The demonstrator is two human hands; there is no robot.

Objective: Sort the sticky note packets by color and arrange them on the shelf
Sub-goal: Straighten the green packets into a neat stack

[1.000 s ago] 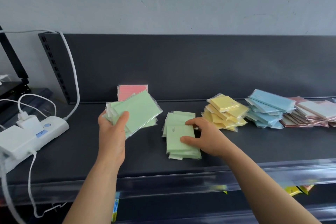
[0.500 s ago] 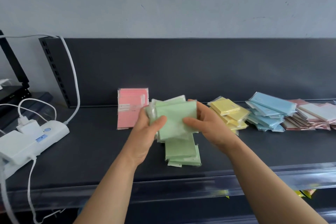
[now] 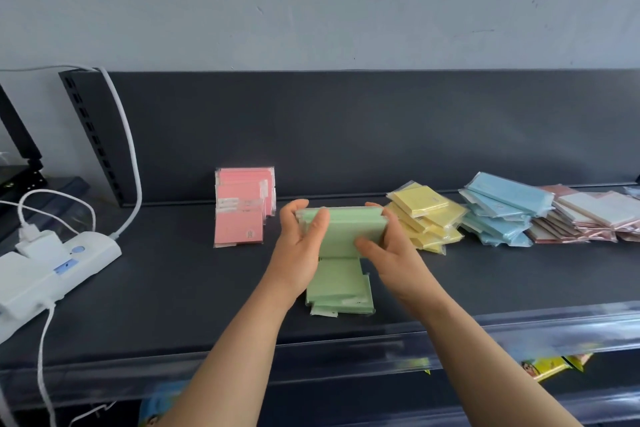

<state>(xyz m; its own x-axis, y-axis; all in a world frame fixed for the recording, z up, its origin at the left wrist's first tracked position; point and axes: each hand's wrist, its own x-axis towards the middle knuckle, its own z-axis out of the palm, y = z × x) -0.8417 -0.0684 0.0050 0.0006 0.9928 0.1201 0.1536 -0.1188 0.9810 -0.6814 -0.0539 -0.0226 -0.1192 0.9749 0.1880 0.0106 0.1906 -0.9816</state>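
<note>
Dark matte shelf [image 3: 173,288]; both hands clasp glossy green packets [image 3: 349,229]

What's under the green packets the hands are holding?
More green packets lie flat on the dark shelf, below the held green bundle. Both hands cover that pile's far end, so its count is hidden.

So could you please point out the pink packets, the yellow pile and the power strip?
pink packets [image 3: 239,230]: head view, front packet's face.
yellow pile [image 3: 420,201]: head view, top packet.
power strip [image 3: 65,267]: head view, upper casing.
</note>
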